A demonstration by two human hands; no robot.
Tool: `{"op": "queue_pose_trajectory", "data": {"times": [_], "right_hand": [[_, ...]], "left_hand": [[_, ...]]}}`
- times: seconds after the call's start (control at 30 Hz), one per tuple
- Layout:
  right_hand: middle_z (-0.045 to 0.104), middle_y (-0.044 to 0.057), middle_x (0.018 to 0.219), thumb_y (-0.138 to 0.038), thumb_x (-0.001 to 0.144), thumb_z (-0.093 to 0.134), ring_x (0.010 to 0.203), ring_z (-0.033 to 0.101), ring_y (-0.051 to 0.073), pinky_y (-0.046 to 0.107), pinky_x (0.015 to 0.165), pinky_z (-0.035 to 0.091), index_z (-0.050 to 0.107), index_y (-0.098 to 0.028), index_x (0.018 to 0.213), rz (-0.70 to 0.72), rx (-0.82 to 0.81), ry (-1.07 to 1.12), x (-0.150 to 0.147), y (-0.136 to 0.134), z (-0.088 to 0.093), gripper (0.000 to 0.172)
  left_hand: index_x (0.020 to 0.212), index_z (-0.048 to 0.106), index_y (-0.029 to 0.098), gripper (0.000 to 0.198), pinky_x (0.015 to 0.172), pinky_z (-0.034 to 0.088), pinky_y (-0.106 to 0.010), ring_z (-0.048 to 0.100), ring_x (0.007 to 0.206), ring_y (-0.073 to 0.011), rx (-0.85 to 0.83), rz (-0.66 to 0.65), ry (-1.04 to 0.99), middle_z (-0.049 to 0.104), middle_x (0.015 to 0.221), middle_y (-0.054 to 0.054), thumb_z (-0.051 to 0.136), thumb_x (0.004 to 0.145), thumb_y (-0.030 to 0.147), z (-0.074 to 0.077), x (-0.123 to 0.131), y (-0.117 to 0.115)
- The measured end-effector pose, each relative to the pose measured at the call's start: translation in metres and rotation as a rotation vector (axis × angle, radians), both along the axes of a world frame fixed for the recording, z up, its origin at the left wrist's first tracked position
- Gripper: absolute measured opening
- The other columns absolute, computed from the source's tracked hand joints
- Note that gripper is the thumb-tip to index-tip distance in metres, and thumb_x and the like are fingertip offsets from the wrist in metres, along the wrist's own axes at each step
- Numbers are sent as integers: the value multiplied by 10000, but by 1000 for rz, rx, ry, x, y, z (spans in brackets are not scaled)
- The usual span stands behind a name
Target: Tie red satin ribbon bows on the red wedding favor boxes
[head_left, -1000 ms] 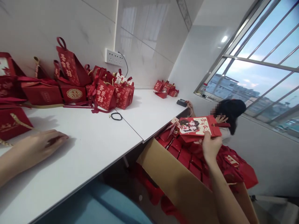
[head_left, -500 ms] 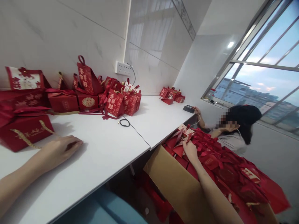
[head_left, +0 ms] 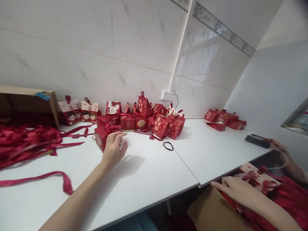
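Note:
My left hand (head_left: 115, 147) is raised a little over the white table (head_left: 154, 173), fingers apart and curved, with nothing in it. Just behind it, partly covered by it, stands a red box with a ribbon bow (head_left: 102, 133). At the lower right, my right hand (head_left: 237, 189) reaches over the edge of a cardboard box (head_left: 214, 211) filled with red gift boxes. Its thumb and fingers are spread and nothing shows gripped. A cream and red gift box (head_left: 258, 175) lies beside it on top of the pile.
Several red gift boxes (head_left: 160, 125) stand along the wall. A black loop (head_left: 168, 146) lies on the table. Red ribbons (head_left: 26, 141) spread at the left by an open carton (head_left: 54, 109). At the right, another person's hand (head_left: 279, 144) is at a dark device (head_left: 257, 140).
The view has swung left. My left hand has lifted from the table beside the red box. My right hand has come away from the cream and red box and opened.

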State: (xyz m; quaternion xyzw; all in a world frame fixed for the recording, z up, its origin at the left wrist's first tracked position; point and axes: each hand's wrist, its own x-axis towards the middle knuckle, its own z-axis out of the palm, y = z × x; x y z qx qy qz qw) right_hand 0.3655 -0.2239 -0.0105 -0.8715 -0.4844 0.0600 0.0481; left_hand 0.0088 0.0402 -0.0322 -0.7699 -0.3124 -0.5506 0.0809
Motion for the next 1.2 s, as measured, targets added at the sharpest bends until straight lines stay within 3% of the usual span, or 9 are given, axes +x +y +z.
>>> {"op": "queue_pose_trajectory", "data": {"times": [0.13, 0.27, 0.43, 0.53, 0.63, 0.7, 0.77, 0.97, 1.2], "right_hand": [[584, 18, 524, -446, 801, 460, 444, 556, 146, 234, 459, 377, 529, -181, 623, 380, -111, 291, -67, 57, 21, 327], [575, 7, 625, -432, 774, 504, 424, 542, 112, 207, 380, 375, 523, -177, 659, 552, 37, 581, -112, 116, 20, 279], [549, 11, 756, -473, 760, 508, 548, 552, 117, 239, 421, 484, 545, -177, 707, 660, 371, 854, -152, 186, -3, 303], [525, 13, 723, -508, 731, 529, 645, 541, 152, 284, 473, 522, 551, -175, 688, 612, 545, 983, -170, 225, -13, 337], [563, 30, 765, -535, 750, 500, 772, 554, 186, 338, 660, 524, 540, -181, 717, 524, 709, 1033, -177, 253, -17, 358], [594, 39, 842, -537, 780, 469, 869, 554, 195, 358, 816, 468, 543, -185, 788, 502, 748, 1041, -176, 259, -20, 359], [615, 40, 917, -536, 796, 465, 931, 553, 195, 345, 880, 421, 551, -193, 863, 525, 746, 1070, -173, 258, -23, 360], [619, 46, 796, -624, 785, 416, 738, 582, 185, 284, 647, 463, 541, -187, 824, 464, 667, 1367, -156, 244, -26, 456], [427, -36, 593, -558, 749, 524, 589, 413, 118, 243, 581, 362, 438, -195, 611, 580, 777, 1077, -161, 237, -17, 398]], "left_hand": [[1144, 449, 150, 424, 1018, 292, -464, 397, 1166, -274, -65, 227, -319, 467, 1167, -142, 563, 750, 259, 8, -18, 11], [1250, 336, 149, 719, 1053, 246, -491, 301, 1270, -318, -448, 245, -503, 355, 1315, -172, 661, 661, 401, 5, -33, 26], [1309, 271, 152, 835, 996, 375, -428, 419, 1224, -286, -832, -96, -506, 396, 1332, -186, 700, 626, 367, 6, -44, 31], [1285, 370, 184, 758, 969, 406, -413, 450, 1207, -283, -978, -317, -399, 464, 1313, -152, 709, 622, 328, 11, -46, 23], [1184, 523, 191, 562, 918, 439, -393, 527, 1123, -280, -1110, -615, -286, 569, 1221, -120, 678, 666, 345, 15, -39, 13], [1094, 594, 166, 424, 879, 453, -384, 582, 1027, -267, -1142, -694, -267, 637, 1106, -112, 622, 721, 365, 13, -31, 9], [1038, 617, 147, 362, 857, 455, -375, 597, 976, -250, -1116, -631, -297, 657, 1045, -109, 571, 758, 371, 8, -22, 9], [1044, 587, 163, 358, 745, 456, -296, 564, 925, -197, -934, -300, -310, 598, 1080, -89, 575, 734, 342, -3, -11, 13], [928, 570, 172, 295, 666, 433, -247, 548, 742, -147, -947, -421, -440, 591, 834, -16, 526, 757, 409, 16, 4, -10]]}}
